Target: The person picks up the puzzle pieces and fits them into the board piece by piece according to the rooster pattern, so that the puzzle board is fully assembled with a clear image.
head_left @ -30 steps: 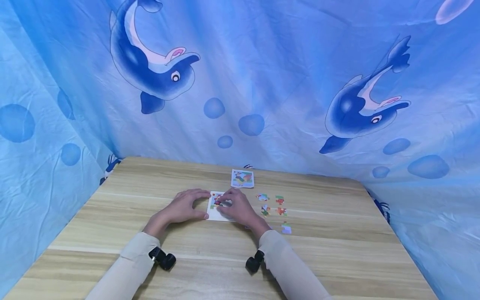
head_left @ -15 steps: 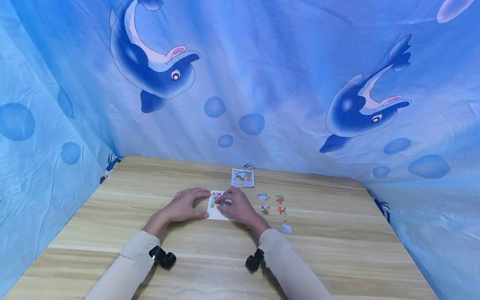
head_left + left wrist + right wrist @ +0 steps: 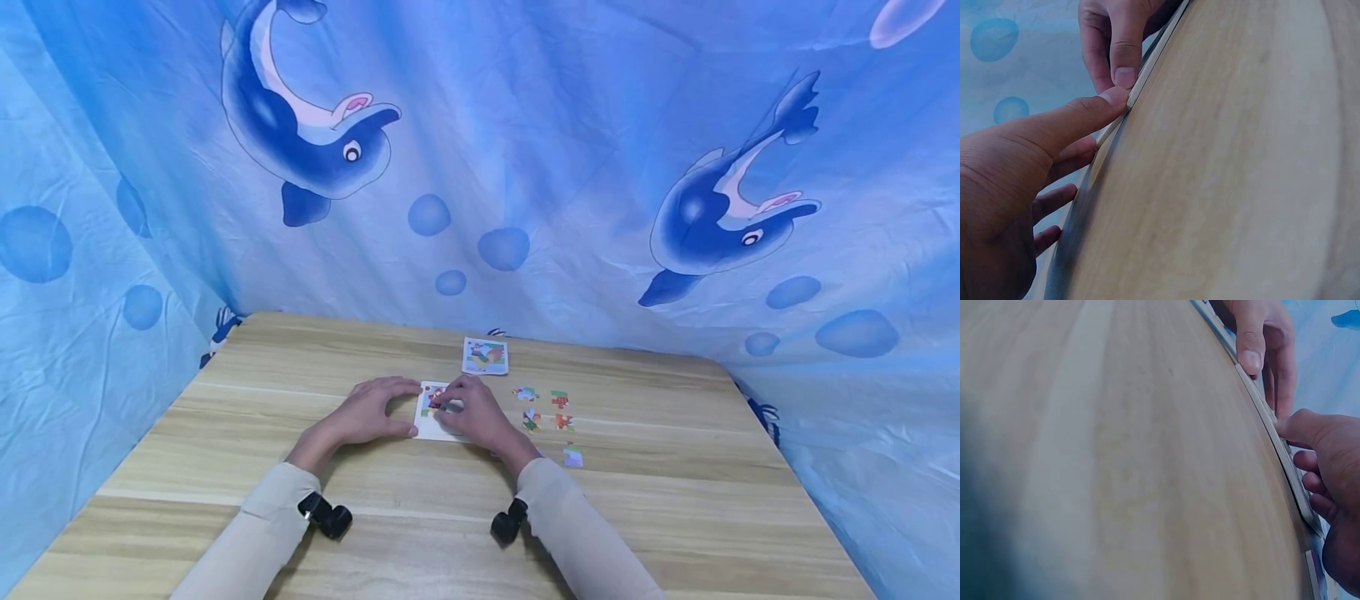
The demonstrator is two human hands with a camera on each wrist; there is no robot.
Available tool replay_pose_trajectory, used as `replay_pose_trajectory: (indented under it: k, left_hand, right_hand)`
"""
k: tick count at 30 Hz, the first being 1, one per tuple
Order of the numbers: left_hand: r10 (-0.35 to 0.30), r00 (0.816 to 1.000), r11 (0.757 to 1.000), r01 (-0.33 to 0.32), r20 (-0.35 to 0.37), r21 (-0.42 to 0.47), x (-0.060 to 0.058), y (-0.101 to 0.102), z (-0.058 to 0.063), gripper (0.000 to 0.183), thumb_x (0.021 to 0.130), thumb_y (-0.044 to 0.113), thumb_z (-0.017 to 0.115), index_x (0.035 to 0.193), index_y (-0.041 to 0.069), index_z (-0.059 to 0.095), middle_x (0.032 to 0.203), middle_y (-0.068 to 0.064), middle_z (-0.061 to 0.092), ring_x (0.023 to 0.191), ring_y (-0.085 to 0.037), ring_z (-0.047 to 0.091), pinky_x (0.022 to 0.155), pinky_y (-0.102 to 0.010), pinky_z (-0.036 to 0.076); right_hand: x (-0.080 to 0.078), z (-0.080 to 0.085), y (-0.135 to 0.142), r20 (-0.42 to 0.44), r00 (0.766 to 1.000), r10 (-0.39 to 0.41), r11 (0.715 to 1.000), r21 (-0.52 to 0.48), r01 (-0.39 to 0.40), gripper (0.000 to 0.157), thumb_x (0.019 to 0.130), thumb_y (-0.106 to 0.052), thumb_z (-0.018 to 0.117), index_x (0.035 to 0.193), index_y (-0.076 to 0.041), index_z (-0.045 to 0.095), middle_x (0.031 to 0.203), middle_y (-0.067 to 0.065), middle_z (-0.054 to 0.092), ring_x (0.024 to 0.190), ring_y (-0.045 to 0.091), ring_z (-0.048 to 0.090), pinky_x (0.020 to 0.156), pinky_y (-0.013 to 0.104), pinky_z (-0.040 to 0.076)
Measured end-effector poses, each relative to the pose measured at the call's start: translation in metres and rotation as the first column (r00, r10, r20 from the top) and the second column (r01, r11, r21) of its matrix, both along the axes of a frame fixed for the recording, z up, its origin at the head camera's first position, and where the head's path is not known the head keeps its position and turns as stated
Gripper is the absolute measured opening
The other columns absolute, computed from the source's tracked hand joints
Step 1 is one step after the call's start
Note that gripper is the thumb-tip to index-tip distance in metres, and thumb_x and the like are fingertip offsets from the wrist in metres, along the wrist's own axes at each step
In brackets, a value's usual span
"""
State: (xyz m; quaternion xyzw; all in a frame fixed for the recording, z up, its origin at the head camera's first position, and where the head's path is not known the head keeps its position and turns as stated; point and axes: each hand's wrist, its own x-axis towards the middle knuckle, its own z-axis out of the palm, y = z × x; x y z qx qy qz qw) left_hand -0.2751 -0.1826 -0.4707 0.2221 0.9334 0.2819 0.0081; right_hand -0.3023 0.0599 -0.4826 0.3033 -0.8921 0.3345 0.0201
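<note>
A small white-framed puzzle board (image 3: 431, 429) lies flat on the table, partly covered by my right hand. My left hand (image 3: 366, 412) holds its left side, thumb at the near corner and fingertips at the far corner. Over the board's upper left, my right hand (image 3: 480, 414) pinches a dark red puzzle piece (image 3: 436, 406) between thumb and fingers. Colourful printed parts show around that spot, while the near strip of the board is bare white. In the left wrist view, the thumb (image 3: 1107, 103) meets the board's thin edge; the board's picture is hidden there.
Several loose puzzle pieces (image 3: 562, 422) lie right of the board, one partly hidden under the right wrist. Behind the board is a square picture card (image 3: 485, 357). The wooden table (image 3: 420, 533) ends at a blue dolphin-print curtain (image 3: 570, 167).
The right fingertips and the puzzle piece have shifted only slightly at the same spot on the board. The left hand, the board and the loose pieces stay in place.
</note>
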Motion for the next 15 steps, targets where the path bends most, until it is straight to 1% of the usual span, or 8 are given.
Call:
replay_pose_trajectory:
  k: [4,8,12,15]
  left_hand:
    - [0.001,1.000,1.000,-0.001,0.003,0.003,0.000,-0.001,0.000,0.071,0.084,0.043,0.082,0.145,0.015,0.060,0.154,-0.009,0.056,0.148,-0.039,0.044,0.119,-0.067,0.029]
    - [0.001,1.000,1.000,-0.001,-0.001,-0.005,-0.001,-0.002,-0.002,0.072,0.084,0.046,0.082,0.145,0.016,0.060,0.154,-0.009,0.055,0.147,-0.040,0.044,0.118,-0.068,0.029]
    - [0.002,1.000,1.000,-0.002,0.002,-0.008,-0.002,-0.001,-0.003,0.072,0.083,0.046,0.082,0.145,0.016,0.060,0.154,-0.010,0.055,0.147,-0.040,0.044,0.118,-0.068,0.029]
    - [0.006,1.000,1.000,-0.006,0.004,-0.002,-0.002,-0.001,-0.003,0.073,0.083,0.045,0.082,0.145,0.016,0.060,0.154,-0.011,0.055,0.147,-0.040,0.044,0.119,-0.067,0.028]
  right_hand:
    - [-0.001,0.002,0.000,0.002,1.000,-0.001,1.000,-0.014,0.001,0.019,0.092,-0.021,0.079,0.110,-0.015,0.081,0.109,0.002,0.070,0.108,0.020,0.060,0.099,0.039,0.051]
    - [-0.001,0.005,0.003,0.013,1.000,-0.008,1.000,-0.024,0.009,0.023,0.092,-0.021,0.078,0.113,-0.013,0.080,0.112,0.003,0.072,0.110,0.022,0.063,0.101,0.040,0.052]
    - [0.000,0.009,0.013,0.006,1.000,-0.024,0.999,-0.049,0.024,0.025,0.092,-0.021,0.076,0.115,-0.010,0.079,0.117,0.006,0.072,0.115,0.025,0.065,0.104,0.044,0.053]
    - [0.006,0.013,0.025,0.027,0.999,-0.044,0.996,-0.078,0.046,0.025,0.093,-0.022,0.076,0.115,-0.010,0.078,0.119,0.005,0.071,0.115,0.025,0.065,0.101,0.045,0.055]
